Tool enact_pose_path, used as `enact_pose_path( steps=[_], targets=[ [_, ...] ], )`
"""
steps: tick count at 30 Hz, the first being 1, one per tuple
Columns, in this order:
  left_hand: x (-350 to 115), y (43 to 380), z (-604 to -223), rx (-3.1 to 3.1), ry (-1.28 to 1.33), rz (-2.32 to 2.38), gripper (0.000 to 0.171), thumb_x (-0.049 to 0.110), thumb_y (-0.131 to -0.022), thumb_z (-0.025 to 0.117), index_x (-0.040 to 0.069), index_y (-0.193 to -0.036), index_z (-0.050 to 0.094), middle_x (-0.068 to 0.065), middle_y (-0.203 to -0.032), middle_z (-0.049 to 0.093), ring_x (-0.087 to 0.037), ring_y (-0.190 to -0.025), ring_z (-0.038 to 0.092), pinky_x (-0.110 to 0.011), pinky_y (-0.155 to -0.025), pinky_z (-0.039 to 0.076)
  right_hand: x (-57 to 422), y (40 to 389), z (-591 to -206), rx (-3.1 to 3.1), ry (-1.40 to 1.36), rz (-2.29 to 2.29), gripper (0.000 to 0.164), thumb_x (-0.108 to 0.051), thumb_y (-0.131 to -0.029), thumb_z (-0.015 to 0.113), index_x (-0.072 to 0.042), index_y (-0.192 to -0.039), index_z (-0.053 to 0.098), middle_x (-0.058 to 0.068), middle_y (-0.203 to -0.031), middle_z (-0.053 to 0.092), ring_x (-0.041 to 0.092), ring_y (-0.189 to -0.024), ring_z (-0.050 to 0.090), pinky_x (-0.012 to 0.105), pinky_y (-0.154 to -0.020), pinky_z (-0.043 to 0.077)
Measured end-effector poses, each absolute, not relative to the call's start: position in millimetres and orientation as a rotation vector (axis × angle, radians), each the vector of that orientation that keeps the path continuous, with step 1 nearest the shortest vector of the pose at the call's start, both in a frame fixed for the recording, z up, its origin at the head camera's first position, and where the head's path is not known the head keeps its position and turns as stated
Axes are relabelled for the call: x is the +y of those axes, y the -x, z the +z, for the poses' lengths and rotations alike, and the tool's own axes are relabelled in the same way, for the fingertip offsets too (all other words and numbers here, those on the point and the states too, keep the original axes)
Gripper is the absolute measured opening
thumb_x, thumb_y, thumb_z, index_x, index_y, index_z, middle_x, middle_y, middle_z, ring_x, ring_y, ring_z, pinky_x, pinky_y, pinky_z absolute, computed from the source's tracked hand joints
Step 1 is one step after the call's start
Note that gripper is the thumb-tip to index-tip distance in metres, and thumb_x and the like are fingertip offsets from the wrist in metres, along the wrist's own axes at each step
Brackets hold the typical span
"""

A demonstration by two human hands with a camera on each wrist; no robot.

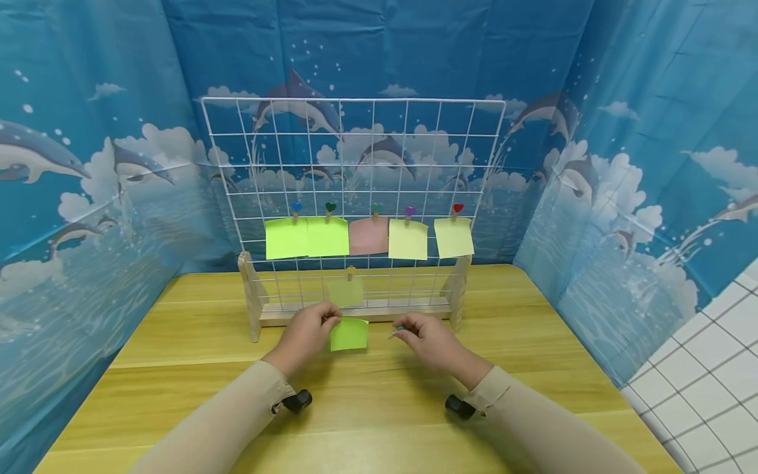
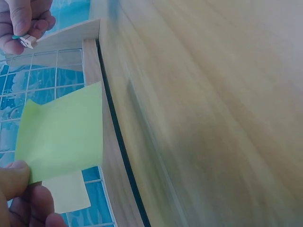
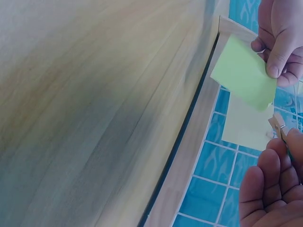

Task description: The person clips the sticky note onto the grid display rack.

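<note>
My left hand (image 1: 308,334) pinches a bright green sticky note (image 1: 349,334) by its left edge, in front of the rack's wooden base. To its right, my right hand (image 1: 429,340) holds a small wooden clothespin (image 3: 278,124) with a green decoration between thumb and fingers. The clothespin is apart from the note. Behind the held note, a pale yellow note (image 1: 345,292) hangs low on the white wire grid (image 1: 355,99) from a clothespin with a yellow top (image 1: 351,271). The right wrist view shows the held note partly covering that yellow one.
Higher on the grid hang two green notes (image 1: 287,238), a pink note (image 1: 368,237) and two pale yellow notes (image 1: 408,239), with heart-topped clothespins. Wooden feet (image 1: 251,296) support the grid on a wood-grain table (image 1: 367,421). Blue dolphin curtains (image 1: 444,52) surround it.
</note>
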State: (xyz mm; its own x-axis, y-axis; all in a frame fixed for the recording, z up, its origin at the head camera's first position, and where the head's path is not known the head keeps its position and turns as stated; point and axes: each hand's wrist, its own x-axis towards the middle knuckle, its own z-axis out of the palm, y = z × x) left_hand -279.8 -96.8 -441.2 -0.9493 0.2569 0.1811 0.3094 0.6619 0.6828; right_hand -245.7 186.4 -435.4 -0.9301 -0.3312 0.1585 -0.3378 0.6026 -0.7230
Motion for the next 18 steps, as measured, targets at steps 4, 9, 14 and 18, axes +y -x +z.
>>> enact_pose_path(
  steps=[4,9,14,18],
  targets=[
    [-93.5,285.1,-440.3,-2.789,0.482,-1.150,0.012,0.018,-0.107,0.064,0.016,-0.112,0.075,0.002,-0.106,0.075,-0.013,-0.087,0.063,-0.034,-0.081,0.056,186.1,246.9,-434.4,-2.806,-0.538,1.289,0.015,-0.013,-0.106,0.064,-0.007,-0.117,0.073,0.009,-0.108,0.076,0.015,-0.084,0.061,0.025,-0.068,0.050],
    [-87.9,291.2,-438.3,-2.779,0.500,-1.141,0.016,0.018,-0.106,0.065,0.012,-0.118,0.075,0.000,-0.106,0.076,-0.013,-0.091,0.067,-0.037,-0.083,0.058,187.3,249.2,-432.9,-2.789,-0.479,1.263,0.014,-0.013,-0.104,0.067,-0.010,-0.116,0.073,0.002,-0.095,0.072,0.013,-0.074,0.054,0.025,-0.062,0.045],
    [-82.2,296.9,-438.7,-2.781,0.484,-1.154,0.020,0.020,-0.107,0.065,0.015,-0.124,0.073,0.002,-0.106,0.075,-0.013,-0.093,0.068,-0.036,-0.084,0.059,188.8,250.4,-430.2,-2.778,-0.435,1.271,0.017,-0.012,-0.105,0.066,-0.007,-0.120,0.073,-0.001,-0.092,0.071,0.013,-0.071,0.053,0.025,-0.061,0.044],
    [-77.4,299.5,-437.4,-2.778,0.471,-1.194,0.023,0.019,-0.107,0.064,0.017,-0.129,0.070,0.003,-0.104,0.074,-0.013,-0.089,0.067,-0.034,-0.079,0.057,190.2,250.5,-428.5,-2.776,-0.420,1.257,0.020,-0.012,-0.107,0.063,-0.005,-0.122,0.073,0.002,-0.098,0.074,0.012,-0.073,0.056,0.026,-0.063,0.046]
  ],
)
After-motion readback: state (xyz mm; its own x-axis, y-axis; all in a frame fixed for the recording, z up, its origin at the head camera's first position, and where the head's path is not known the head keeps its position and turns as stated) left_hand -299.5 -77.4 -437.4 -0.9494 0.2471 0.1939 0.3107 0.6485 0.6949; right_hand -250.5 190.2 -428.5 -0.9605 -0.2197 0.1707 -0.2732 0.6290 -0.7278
